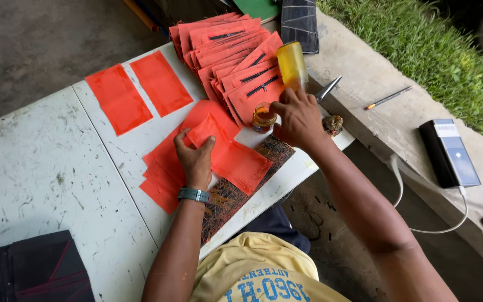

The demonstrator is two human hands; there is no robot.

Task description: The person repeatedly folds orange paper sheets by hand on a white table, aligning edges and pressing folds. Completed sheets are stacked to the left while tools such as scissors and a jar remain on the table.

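My left hand (194,157) presses down on a folded orange-red sheet (236,159) that tops a loose pile of the same sheets (160,179) on the white table (46,168). My right hand (297,118) reaches over a small glass jar of amber liquid (263,117); its fingers are bunched beside the jar, and whether they hold something is hidden. A yellow bottle (292,64) stands just behind that hand. A fanned stack of orange-red pieces with black strips (236,53) lies at the table's far end.
Two single orange-red sheets (138,92) lie apart on the table. A dark patterned mat (236,193) sits under the pile. Dark folded material (34,271) is at the near left. On the concrete ledge lie a power bank (449,152), a white cable, a pencil (387,98) and metal scissors (327,89).
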